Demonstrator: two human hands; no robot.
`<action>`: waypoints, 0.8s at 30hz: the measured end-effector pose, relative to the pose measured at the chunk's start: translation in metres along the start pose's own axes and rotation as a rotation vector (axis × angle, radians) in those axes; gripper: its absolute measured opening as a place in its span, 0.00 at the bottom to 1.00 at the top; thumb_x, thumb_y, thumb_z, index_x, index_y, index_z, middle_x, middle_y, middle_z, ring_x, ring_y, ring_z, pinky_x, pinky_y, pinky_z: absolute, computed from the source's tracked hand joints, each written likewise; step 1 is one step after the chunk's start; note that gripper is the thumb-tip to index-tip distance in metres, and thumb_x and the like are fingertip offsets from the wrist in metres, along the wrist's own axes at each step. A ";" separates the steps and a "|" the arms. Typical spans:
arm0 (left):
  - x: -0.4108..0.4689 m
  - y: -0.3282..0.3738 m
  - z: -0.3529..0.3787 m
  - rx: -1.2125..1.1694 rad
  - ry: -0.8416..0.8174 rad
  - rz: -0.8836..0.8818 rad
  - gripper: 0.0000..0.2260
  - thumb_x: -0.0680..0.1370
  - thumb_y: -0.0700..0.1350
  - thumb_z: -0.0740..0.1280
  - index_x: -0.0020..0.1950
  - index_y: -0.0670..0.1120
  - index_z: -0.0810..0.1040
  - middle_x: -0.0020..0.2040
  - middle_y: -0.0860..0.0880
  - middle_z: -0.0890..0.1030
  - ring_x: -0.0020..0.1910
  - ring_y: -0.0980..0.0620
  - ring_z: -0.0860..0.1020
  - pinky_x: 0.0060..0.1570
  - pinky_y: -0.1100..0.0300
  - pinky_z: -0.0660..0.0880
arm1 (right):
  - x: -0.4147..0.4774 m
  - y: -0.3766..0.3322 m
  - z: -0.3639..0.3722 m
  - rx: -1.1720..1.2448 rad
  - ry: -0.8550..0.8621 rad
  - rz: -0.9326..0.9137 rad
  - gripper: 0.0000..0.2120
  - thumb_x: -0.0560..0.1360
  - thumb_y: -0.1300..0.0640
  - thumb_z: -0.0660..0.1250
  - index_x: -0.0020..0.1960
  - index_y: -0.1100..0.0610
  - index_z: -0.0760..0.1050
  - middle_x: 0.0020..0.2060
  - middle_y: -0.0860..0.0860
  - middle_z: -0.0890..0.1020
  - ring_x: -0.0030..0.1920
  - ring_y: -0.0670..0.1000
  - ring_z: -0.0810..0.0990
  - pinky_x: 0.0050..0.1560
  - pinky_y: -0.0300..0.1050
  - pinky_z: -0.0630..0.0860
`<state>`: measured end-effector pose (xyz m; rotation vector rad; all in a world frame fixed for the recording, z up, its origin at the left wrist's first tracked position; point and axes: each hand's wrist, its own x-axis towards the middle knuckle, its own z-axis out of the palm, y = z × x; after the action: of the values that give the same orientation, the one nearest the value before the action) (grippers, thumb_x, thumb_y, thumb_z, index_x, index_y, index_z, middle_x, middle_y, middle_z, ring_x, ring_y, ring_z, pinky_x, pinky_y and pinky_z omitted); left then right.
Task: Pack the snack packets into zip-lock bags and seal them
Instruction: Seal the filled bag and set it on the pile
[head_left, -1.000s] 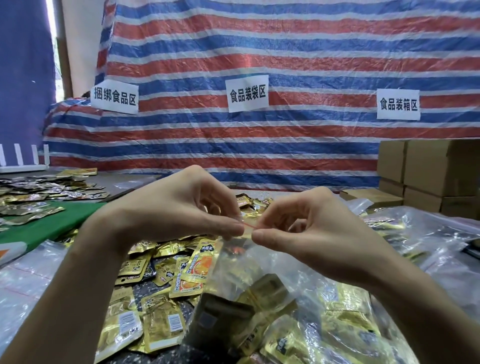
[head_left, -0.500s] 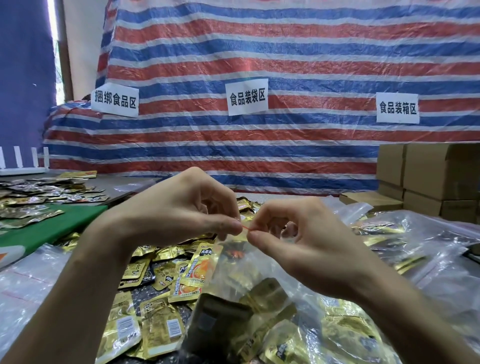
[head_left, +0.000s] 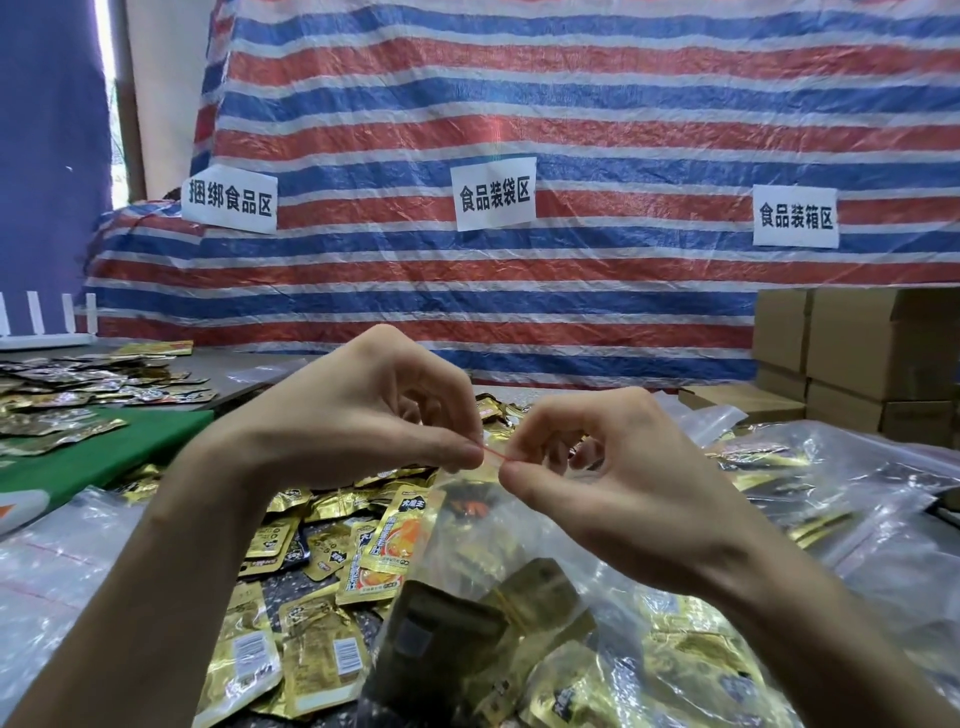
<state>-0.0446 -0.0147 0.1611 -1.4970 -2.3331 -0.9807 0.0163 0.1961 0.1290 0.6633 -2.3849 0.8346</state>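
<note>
We see the left hand (head_left: 363, 415) and the right hand (head_left: 613, 483) raised close together above the bench (head_left: 234, 364), thumbs nearly meeting. Each grip is clamped, thumb against forefinger, on the red seal strip (head_left: 496, 456) at the top of a clear zip-lock bag (head_left: 519, 545). Only a short piece of the strip shows between the two pinches. The other fingers of both hands are curled in behind.

The bag hangs down from the hands towards us, and its lower part is full of gold and dark snack packets (head_left: 540, 592). We cannot tell how much of the seal is pressed closed.

Under and to the left of the bag, loose packets (head_left: 291, 639) lie in a heap on the bench. More of them are spread on a green mat (head_left: 104, 447) further left. To the right lie filled bags (head_left: 831, 467), with cardboard boxes (head_left: 883, 353) stacked behind them. A striped tarp (head_left: 519, 104) hangs at the back and carries three paper signs (head_left: 495, 195).
</note>
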 end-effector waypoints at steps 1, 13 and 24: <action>0.000 0.000 0.001 0.005 0.005 0.014 0.02 0.73 0.45 0.76 0.42 0.47 0.86 0.36 0.49 0.83 0.35 0.50 0.80 0.38 0.44 0.76 | 0.000 -0.001 0.001 0.003 -0.004 -0.004 0.03 0.73 0.51 0.72 0.41 0.48 0.82 0.35 0.43 0.81 0.39 0.45 0.79 0.41 0.51 0.78; 0.006 -0.011 0.007 -0.096 0.017 0.015 0.07 0.71 0.49 0.76 0.41 0.46 0.85 0.37 0.46 0.83 0.37 0.46 0.81 0.38 0.46 0.76 | 0.004 0.008 0.002 0.006 -0.027 0.011 0.04 0.76 0.50 0.72 0.44 0.49 0.83 0.37 0.44 0.82 0.41 0.45 0.79 0.43 0.50 0.77; -0.006 -0.031 -0.010 -0.137 0.079 -0.039 0.08 0.68 0.54 0.75 0.39 0.49 0.84 0.39 0.47 0.84 0.39 0.52 0.82 0.42 0.64 0.76 | 0.006 0.032 -0.016 0.158 -0.115 0.123 0.03 0.73 0.53 0.75 0.41 0.52 0.84 0.38 0.51 0.85 0.43 0.53 0.81 0.44 0.49 0.78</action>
<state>-0.0709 -0.0334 0.1523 -1.4365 -2.2898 -1.2098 -0.0019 0.2271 0.1297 0.6464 -2.5022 1.0725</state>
